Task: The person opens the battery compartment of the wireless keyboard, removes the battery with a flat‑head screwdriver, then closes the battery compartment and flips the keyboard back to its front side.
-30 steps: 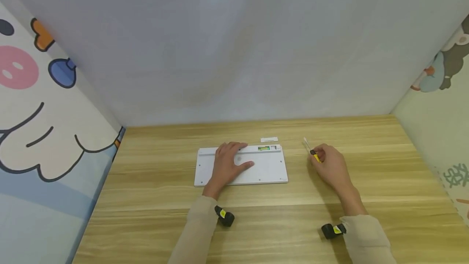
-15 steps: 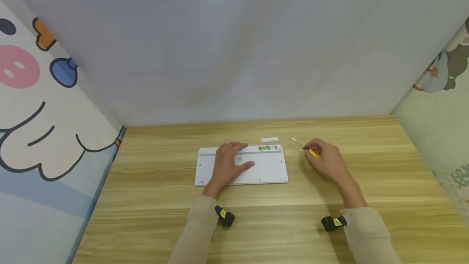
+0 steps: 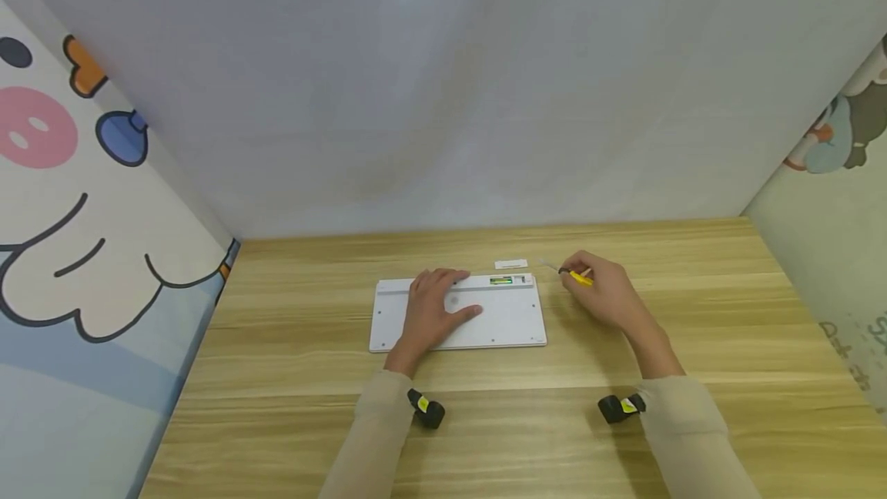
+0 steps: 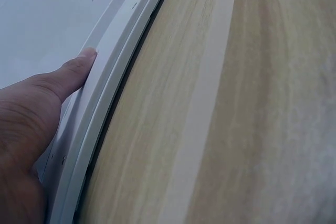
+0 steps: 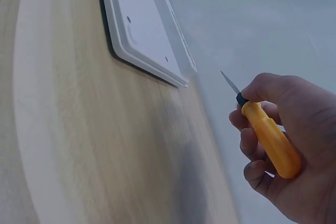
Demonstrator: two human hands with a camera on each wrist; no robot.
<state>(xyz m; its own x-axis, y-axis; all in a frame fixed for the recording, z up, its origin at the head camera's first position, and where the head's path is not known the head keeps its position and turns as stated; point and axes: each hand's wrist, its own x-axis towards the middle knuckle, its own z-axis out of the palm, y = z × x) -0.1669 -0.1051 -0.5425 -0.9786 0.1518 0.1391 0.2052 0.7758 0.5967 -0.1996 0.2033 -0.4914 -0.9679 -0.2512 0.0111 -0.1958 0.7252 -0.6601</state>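
A white keyboard [image 3: 509, 322] lies face down on the table, with small screws along its back. In the head view my left hand [image 3: 430, 314] rests on its left half, thumb and fingers spread; the thumb [image 4: 76, 69] touches the back in the left wrist view. Near the keyboard's far right corner, a green battery [image 3: 500, 281] shows in the uncovered compartment. My right hand [image 3: 604, 289] holds a screwdriver by its yellow handle [image 5: 270, 140], just right of the keyboard and above the table. The thin metal shaft [image 5: 229, 81] points left, apart from the keyboard.
A small white battery cover [image 3: 510, 264] lies on the wooden table [image 3: 291, 391] just behind the keyboard. A grey wall [image 3: 443, 98] rises at the table's back edge. Printed panels stand at both sides. Black cameras [image 3: 430, 413] are strapped to both wrists.
My right hand has moved left and slightly away from me with the screwdriver, whose shaft has swung further to the left. The left hand and keyboard have stayed in place.
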